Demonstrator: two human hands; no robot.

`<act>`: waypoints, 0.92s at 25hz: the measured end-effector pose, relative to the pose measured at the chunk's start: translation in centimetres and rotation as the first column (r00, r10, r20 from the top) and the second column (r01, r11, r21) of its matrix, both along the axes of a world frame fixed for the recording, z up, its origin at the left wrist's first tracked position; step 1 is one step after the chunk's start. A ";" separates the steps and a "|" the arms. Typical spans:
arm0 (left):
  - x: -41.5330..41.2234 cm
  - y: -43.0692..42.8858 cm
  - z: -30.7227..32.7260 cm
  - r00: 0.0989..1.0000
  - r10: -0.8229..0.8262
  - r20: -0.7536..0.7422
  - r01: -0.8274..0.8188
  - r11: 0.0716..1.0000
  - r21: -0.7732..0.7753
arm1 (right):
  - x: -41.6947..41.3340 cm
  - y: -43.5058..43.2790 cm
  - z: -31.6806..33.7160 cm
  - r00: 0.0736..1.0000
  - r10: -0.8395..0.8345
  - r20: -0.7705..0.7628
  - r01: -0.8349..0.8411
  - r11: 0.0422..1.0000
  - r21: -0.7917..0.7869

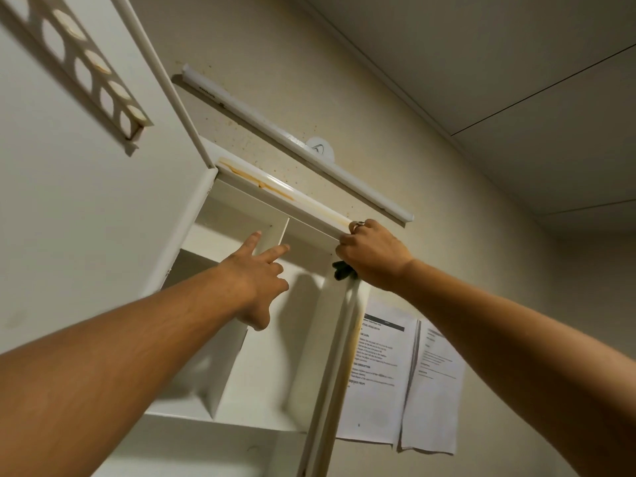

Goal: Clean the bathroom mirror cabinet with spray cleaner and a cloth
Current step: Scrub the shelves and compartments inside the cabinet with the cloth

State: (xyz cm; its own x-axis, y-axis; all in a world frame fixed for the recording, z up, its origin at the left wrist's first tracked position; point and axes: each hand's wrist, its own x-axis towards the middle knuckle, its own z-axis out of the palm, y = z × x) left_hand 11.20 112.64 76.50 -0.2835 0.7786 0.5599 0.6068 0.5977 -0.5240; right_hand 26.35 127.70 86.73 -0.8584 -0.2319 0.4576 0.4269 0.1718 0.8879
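White cabinet, left hand splayed inside, right hand clutching dark cloth, papers beside

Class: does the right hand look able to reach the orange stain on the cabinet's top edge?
Likely yes: the right hand rests on the top edge, where the stain lies uncovered beside it.

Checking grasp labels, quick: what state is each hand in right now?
Left hand: open, fingers straight, extended into the cabinet, holding nothing.
Right hand: closed on a dark cloth at the cabinet's top right corner.
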 end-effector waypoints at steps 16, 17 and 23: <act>-1.1 0.0 -0.5 0.999 -0.016 -0.047 0.018 0.999 0.048 | -1.2 1.9 -3.0 0.984 0.139 -0.111 -0.155 0.977 -0.148; -1.2 0.0 -0.6 0.999 -0.013 -0.052 0.015 0.999 0.041 | -1.0 2.1 -5.0 0.982 0.152 -0.110 -0.172 0.964 -0.200; -0.4 -0.3 -2.8 0.998 0.020 -0.059 -0.020 1.000 0.002 | 0.5 4.1 -19.8 0.972 0.215 0.099 -0.150 0.884 -0.444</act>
